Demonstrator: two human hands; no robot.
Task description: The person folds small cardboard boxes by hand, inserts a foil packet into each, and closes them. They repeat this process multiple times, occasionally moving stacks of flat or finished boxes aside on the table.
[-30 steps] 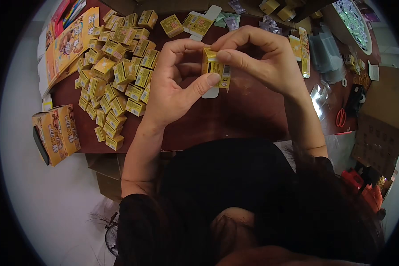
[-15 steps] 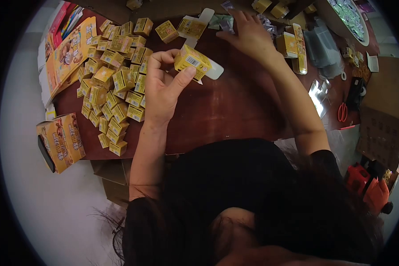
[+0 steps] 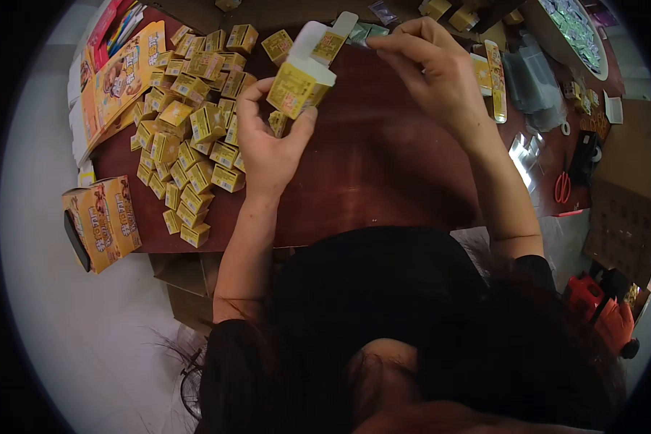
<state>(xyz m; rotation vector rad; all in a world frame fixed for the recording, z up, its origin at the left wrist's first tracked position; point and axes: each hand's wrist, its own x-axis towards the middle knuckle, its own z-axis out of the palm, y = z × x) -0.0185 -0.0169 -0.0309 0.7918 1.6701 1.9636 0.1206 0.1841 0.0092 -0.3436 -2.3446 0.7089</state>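
My left hand (image 3: 271, 148) grips a small yellow carton (image 3: 296, 90) between thumb and fingers. The carton is tilted, its white-lined top flap standing up and its upper end open. Farther right, my right hand (image 3: 437, 72) is closed in a pinch, fingertips at the edge of small greenish foil packets (image 3: 362, 33) on the table. What the pinch holds, if anything, is too small to make out. Behind the held carton lie another yellow carton with its flap open (image 3: 330, 45) and a closed yellow carton (image 3: 276, 46).
A heap of small yellow cartons (image 3: 195, 130) covers the left of the dark red table (image 3: 369, 173). Orange printed packaging (image 3: 123, 79) lies beyond it. To the right are clear plastic sleeves (image 3: 532, 83), red scissors (image 3: 562, 186) and a white tub (image 3: 602, 72) of foil packets.
My left hand has turned the carton so its open, flapped end faces up. My right hand has drawn slightly back to the right, its spread fingers now closed in a pinch.
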